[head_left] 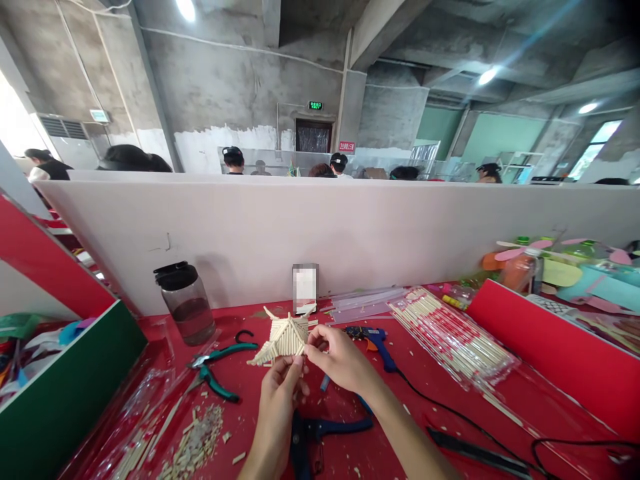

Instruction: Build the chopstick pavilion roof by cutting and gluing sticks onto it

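Observation:
A small roof-shaped model made of pale wooden sticks (pixel 287 335) is at the middle of the red table, with pointed corners sticking out. My left hand (pixel 284 383) is closed at its near edge, thumb and fingers pinched together. On the model's right corner, my right hand (pixel 333 353) pinches with thumb and index finger. Whether a separate small stick sits between those fingertips cannot be made out. Beneath my hands lies a blue-and-black hand tool (pixel 330 427), partly hidden by my left hand. Behind my right hand rests a blue hot glue gun (pixel 377 341).
Teal-handled pliers (pixel 215 368) and a dark water bottle (pixel 185 303) are at left, near a pile of stick scraps (pixel 195 440). Packaged sticks (pixel 450 333), a cable and a black cutter (pixel 475 453) lie at right. A white partition (pixel 320 227) stands behind; people sit beyond it.

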Available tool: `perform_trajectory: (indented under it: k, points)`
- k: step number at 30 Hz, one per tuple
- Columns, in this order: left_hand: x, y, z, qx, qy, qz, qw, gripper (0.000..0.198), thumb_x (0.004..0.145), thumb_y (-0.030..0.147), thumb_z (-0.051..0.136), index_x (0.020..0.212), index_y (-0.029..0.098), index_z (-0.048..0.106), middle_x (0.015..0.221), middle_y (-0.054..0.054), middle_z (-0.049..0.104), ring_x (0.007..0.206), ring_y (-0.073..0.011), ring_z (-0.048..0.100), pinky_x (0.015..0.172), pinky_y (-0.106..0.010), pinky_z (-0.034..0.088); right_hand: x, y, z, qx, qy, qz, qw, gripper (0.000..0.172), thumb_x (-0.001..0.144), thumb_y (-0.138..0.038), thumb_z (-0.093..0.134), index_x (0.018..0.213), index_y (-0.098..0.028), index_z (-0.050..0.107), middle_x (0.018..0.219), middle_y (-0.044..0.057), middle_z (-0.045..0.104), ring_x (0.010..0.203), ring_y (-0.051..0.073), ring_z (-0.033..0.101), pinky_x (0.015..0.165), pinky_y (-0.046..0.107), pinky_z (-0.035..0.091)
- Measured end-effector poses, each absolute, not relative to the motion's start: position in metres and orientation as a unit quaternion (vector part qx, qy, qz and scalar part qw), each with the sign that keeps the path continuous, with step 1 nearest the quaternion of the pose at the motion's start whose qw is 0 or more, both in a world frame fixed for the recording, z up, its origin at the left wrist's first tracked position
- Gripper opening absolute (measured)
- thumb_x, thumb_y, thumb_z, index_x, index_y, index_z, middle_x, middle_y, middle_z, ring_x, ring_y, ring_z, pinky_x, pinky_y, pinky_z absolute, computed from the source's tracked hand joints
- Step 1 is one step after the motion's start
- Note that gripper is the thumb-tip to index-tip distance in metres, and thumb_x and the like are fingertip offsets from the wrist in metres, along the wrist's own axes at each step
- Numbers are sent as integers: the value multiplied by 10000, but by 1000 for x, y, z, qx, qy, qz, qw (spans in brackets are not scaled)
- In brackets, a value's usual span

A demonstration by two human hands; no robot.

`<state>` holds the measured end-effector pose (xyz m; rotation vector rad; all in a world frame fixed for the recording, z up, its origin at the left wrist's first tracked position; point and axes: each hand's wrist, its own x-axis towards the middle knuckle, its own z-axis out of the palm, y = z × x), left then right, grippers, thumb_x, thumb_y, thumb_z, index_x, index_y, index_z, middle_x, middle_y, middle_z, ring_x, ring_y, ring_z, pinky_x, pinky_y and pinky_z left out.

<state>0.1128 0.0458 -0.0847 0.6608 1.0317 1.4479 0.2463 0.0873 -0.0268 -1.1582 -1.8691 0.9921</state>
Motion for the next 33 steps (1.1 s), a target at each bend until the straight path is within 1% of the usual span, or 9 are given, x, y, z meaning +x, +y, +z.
perform_trajectory:
  k: [4,8,14,19,25,33]
  points:
    - [112,46,-86,276,440,618,590,493,594,520,905,774,144,643,647,32,637,426,-54,484,417,-169,318,246,88,-29,-451,-722,380,361,64,858,-203,601,797,-195,583,780,5,670,713,159,625,672,241,469]
    - [112,46,-84,271,439,618,592,469,606,496,905,781,150,641,644,36,637,429,-56,487,424,-173,336,246,88,-28,-445,-723,383,363,70,856,-200,600,787,-191,586,771,4,665,716,160,624,670,241,467]
    - [113,44,-81,272,444,615,591,453,618,487,898,785,145,654,653,31,640,442,-58,494,432,-176,328,248,88,-27,-438,-724,392,361,75,858,-204,602,786,-192,585,759,-5,655,701,155,614,654,238,456]
    - [116,41,-76,267,456,610,591,466,595,497,899,785,146,659,671,26,643,441,-69,491,426,-189,343,253,91,-25,-421,-725,412,357,88,851,-192,601,768,-200,574,740,-21,643,699,149,610,663,237,454]
    - [117,42,-77,274,463,599,593,488,582,527,890,786,144,665,700,11,657,432,-71,502,413,-188,331,255,94,-28,-406,-711,451,355,78,842,-206,611,778,-198,567,727,-28,614,686,145,589,644,239,449]
    - [118,43,-78,267,466,593,600,535,543,550,903,784,146,647,685,3,677,407,-64,484,404,-180,312,258,95,-29,-396,-716,452,355,78,858,-195,612,792,-196,570,747,-26,616,697,138,581,649,230,443]
